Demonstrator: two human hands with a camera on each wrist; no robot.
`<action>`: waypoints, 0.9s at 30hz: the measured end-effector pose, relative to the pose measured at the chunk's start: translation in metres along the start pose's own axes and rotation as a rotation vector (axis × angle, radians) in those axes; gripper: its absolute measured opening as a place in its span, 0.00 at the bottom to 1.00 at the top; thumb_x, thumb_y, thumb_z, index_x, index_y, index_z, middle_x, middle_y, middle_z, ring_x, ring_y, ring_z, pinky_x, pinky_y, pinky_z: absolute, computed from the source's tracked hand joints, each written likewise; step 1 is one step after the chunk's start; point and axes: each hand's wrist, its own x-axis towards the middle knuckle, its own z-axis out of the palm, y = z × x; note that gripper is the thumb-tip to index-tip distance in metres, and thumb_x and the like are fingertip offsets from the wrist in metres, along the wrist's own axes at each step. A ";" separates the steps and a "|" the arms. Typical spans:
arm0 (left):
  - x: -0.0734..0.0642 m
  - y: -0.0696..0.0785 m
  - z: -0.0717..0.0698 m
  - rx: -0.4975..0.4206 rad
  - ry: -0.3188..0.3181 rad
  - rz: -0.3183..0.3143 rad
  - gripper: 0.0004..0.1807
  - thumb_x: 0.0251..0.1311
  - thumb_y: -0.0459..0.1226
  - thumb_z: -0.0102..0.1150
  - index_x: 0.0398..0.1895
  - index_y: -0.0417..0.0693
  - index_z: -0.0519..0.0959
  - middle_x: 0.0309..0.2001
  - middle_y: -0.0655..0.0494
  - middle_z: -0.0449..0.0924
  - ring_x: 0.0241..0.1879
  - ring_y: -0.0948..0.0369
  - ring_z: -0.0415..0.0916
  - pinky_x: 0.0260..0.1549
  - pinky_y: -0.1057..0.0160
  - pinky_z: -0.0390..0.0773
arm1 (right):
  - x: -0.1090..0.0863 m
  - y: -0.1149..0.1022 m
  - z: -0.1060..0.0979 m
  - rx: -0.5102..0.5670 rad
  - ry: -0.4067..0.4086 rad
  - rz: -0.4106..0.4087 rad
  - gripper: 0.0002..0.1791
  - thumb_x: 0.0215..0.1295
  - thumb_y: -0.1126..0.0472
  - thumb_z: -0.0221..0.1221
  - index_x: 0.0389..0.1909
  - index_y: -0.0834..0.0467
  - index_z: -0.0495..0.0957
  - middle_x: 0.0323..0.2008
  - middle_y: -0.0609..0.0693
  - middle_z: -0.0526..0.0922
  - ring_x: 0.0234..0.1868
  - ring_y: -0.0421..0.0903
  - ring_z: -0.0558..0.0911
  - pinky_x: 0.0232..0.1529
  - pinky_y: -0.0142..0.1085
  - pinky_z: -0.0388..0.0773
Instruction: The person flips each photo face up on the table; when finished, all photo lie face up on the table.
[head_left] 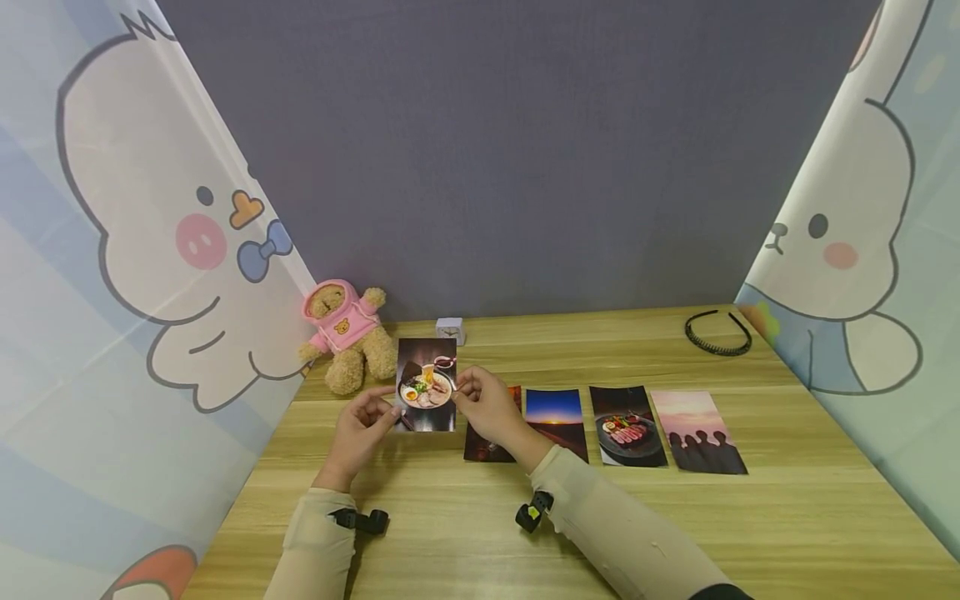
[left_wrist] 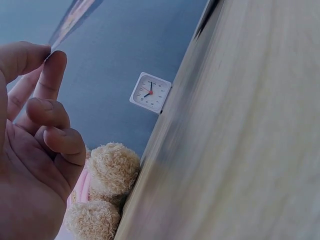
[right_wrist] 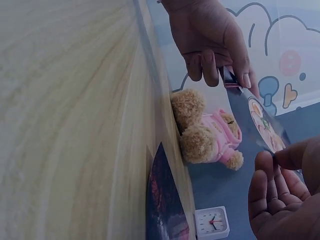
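Held up above the table between both hands is a photo print of a ramen bowl (head_left: 426,387). My left hand (head_left: 362,429) pinches its lower left edge between thumb and index finger, the other fingers loosely bent, as the left wrist view shows. On the opposite edge, the thumb and fingertips of my right hand (head_left: 487,407) pinch the print. Beneath the right hand lies a dark photo print (head_left: 480,448), partly hidden by it. To its right come a sunset photo (head_left: 555,417), a photo of a meat dish (head_left: 627,427) and a pink-sky photo with dark silhouettes (head_left: 697,433).
A teddy bear in a pink hoodie (head_left: 347,329) sits at the back left. Behind the held print stands a small white clock (left_wrist: 151,92). A black headband (head_left: 717,348) lies at the back right. A grey panel (head_left: 525,158) closes off the table's far edge.
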 end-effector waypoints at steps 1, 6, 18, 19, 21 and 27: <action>0.000 0.000 0.000 0.002 -0.004 0.003 0.19 0.69 0.24 0.64 0.61 0.30 0.78 0.30 0.46 0.83 0.22 0.67 0.72 0.22 0.69 0.72 | 0.000 0.001 0.000 0.007 -0.003 0.001 0.06 0.74 0.66 0.63 0.48 0.57 0.78 0.34 0.47 0.83 0.31 0.45 0.81 0.30 0.35 0.78; 0.000 0.001 0.000 -0.001 -0.017 0.015 0.19 0.69 0.24 0.64 0.61 0.30 0.77 0.30 0.41 0.82 0.23 0.68 0.73 0.22 0.70 0.73 | 0.000 0.003 0.000 0.034 -0.019 0.004 0.10 0.73 0.67 0.63 0.51 0.60 0.76 0.32 0.50 0.84 0.33 0.55 0.85 0.28 0.34 0.77; 0.000 0.000 -0.002 0.067 -0.027 -0.073 0.17 0.70 0.27 0.64 0.60 0.34 0.79 0.29 0.44 0.83 0.21 0.67 0.68 0.21 0.68 0.69 | 0.000 0.009 0.001 -0.056 -0.056 0.083 0.16 0.73 0.65 0.65 0.58 0.60 0.77 0.35 0.50 0.85 0.33 0.54 0.85 0.28 0.35 0.76; -0.001 0.001 -0.002 0.072 -0.030 -0.079 0.17 0.70 0.28 0.64 0.60 0.34 0.79 0.29 0.43 0.83 0.21 0.67 0.68 0.21 0.68 0.69 | 0.000 0.009 0.001 -0.075 -0.064 0.090 0.17 0.72 0.65 0.65 0.59 0.60 0.77 0.35 0.49 0.85 0.32 0.51 0.84 0.28 0.36 0.76; -0.001 0.002 -0.002 0.082 -0.038 -0.093 0.17 0.70 0.28 0.65 0.60 0.33 0.79 0.29 0.41 0.83 0.20 0.67 0.68 0.20 0.68 0.68 | -0.001 0.010 0.001 -0.110 -0.079 0.095 0.18 0.72 0.65 0.65 0.59 0.61 0.76 0.33 0.47 0.85 0.29 0.46 0.82 0.28 0.36 0.77; -0.001 0.002 -0.001 0.124 -0.079 -0.147 0.18 0.70 0.29 0.65 0.60 0.34 0.79 0.29 0.43 0.84 0.21 0.66 0.69 0.22 0.68 0.68 | -0.002 0.014 0.001 -0.143 -0.146 0.129 0.24 0.71 0.66 0.65 0.64 0.65 0.73 0.30 0.46 0.84 0.27 0.46 0.83 0.23 0.36 0.73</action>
